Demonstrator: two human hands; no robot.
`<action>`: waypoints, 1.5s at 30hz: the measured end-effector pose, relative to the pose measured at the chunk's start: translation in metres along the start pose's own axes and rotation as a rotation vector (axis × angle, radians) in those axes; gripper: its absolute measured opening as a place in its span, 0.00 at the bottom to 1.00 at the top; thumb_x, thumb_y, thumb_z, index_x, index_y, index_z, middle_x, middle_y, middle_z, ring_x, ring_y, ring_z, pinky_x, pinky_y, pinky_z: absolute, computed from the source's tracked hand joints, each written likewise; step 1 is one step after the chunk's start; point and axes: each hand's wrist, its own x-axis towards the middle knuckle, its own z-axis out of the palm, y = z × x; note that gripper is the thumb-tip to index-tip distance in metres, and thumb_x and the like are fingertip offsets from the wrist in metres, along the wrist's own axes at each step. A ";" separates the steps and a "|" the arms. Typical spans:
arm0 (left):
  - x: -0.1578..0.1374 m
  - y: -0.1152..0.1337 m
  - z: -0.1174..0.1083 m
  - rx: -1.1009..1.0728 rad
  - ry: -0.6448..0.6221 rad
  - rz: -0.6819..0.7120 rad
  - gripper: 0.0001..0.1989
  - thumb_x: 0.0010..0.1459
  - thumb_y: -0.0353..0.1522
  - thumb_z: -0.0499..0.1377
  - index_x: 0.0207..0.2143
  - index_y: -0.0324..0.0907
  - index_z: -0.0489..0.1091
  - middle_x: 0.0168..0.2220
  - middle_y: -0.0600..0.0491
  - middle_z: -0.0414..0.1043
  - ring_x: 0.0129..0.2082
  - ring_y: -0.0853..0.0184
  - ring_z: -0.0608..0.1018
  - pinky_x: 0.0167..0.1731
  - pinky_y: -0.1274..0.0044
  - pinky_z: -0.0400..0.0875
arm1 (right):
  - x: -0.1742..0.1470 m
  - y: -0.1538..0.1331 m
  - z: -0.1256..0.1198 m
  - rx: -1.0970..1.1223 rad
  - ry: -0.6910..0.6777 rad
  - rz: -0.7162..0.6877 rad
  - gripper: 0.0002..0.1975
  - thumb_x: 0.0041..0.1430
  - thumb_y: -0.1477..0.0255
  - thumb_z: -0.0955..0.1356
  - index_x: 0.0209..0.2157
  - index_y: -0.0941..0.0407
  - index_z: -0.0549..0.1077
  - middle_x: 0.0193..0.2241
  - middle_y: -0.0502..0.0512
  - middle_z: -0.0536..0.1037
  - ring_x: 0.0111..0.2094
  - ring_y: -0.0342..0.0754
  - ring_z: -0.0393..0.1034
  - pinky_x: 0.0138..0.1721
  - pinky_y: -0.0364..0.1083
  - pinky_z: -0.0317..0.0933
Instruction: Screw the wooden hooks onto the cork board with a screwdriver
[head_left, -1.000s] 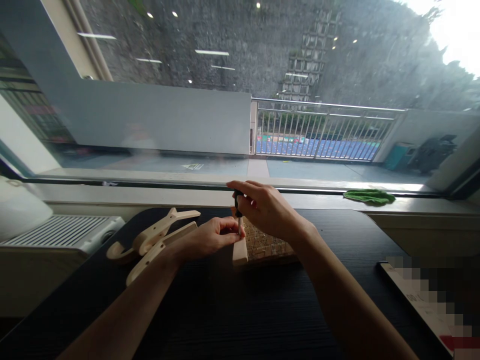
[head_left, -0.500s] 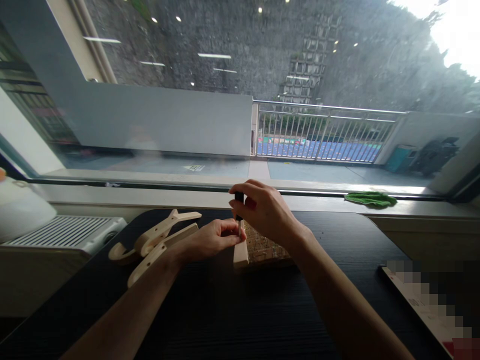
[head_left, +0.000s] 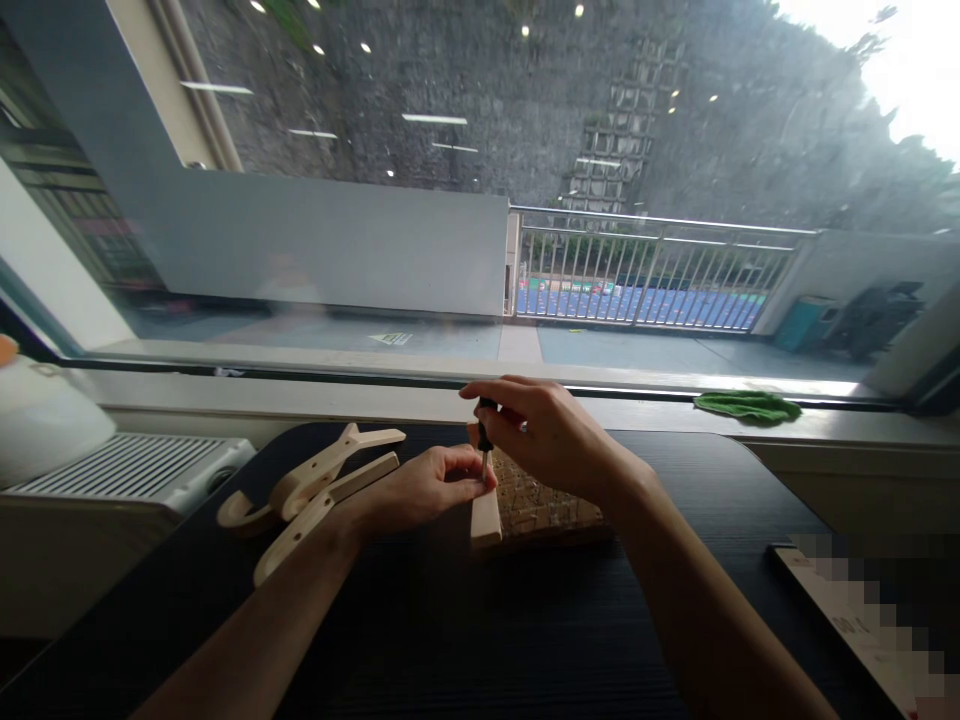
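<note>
Right hand [head_left: 559, 435] clamped on screwdriver [head_left: 486, 436], shaft near-upright over pale wooden bar [head_left: 486, 522] left of brown textured panel [head_left: 551, 508], bar's long axis pointing to table's [head_left: 420, 630] far edge, left hand [head_left: 427, 488] nearer bar, pinch unclear.

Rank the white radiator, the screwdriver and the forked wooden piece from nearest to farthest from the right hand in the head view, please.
1. Screwdriver: in the right hand.
2. Forked wooden piece: on the table's left side.
3. White radiator: beyond the table's left edge.
</note>
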 end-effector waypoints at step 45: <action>0.003 -0.013 0.001 0.017 -0.003 -0.008 0.12 0.55 0.39 0.52 0.36 0.41 0.68 0.34 0.53 0.71 0.35 0.65 0.72 0.36 0.76 0.65 | 0.002 0.003 0.014 -0.051 0.014 0.061 0.15 0.61 0.72 0.59 0.49 0.54 0.67 0.30 0.50 0.74 0.27 0.39 0.63 0.29 0.40 0.52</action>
